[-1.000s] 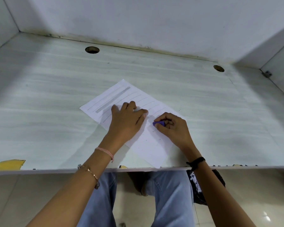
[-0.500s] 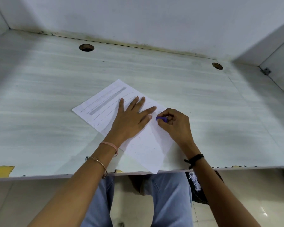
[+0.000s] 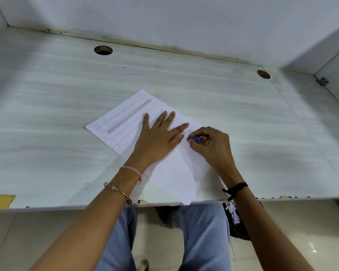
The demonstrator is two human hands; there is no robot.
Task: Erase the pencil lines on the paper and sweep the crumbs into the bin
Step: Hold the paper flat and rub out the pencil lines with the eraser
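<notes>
1. The paper (image 3: 172,173) is lying askew on the desk (image 3: 47,114), its near corner reaching the front edge and pencil lines (image 3: 129,116) showing on its far half.
2. We are pinching the purple eraser (image 3: 194,139) in the curled fingers of our right hand (image 3: 211,147), on the sheet.
3. We are pressing our left hand (image 3: 157,137) flat on the paper, fingers spread, just beside the eraser.
4. Dark crumbs (image 3: 171,169) are dotting the sheet's near half.

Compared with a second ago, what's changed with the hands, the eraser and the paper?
The left hand has uncurled its fingers and now presses the paper down with them spread flat. The right hand still pinches the purple eraser against the paper beside the left fingertips, barely shifted. The paper and its remaining pencil lines stay put on the desk.
</notes>
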